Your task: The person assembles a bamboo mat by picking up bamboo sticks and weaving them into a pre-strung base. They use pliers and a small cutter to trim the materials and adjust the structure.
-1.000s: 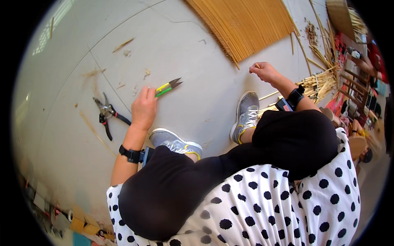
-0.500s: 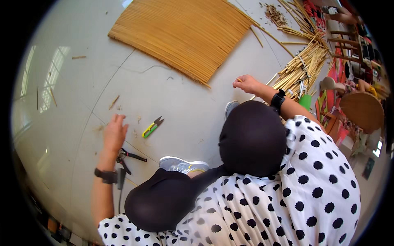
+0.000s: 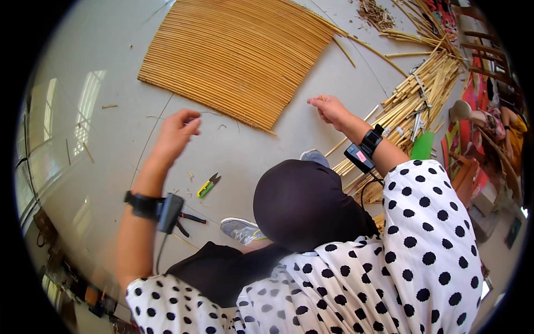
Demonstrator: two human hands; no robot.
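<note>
A mat of yellow-brown reed stalks lies on the floor in front of me. My left hand hovers near its front left corner, fingers loosely bent and apart, holding nothing. Off the mat's right front edge, my right hand is closed in a pinch. A small yellowish bit, like a short piece of stalk, shows at its fingertips. Between my left arm and my shoe lie yellow-green thread snips. Black-handled pruning shears are partly hidden behind the device on my left wrist.
To the right lies a tied bundle of reed stalks, with a green object beside it. Cut scraps are heaped at the far right. Small offcuts are scattered at left. Another person sits at the right rim.
My left hand has moved forward and right, toward the mat's corner. The right hand has shifted slightly left and forward, still pinched. My view has moved a little, and my right knee appears further left.
</note>
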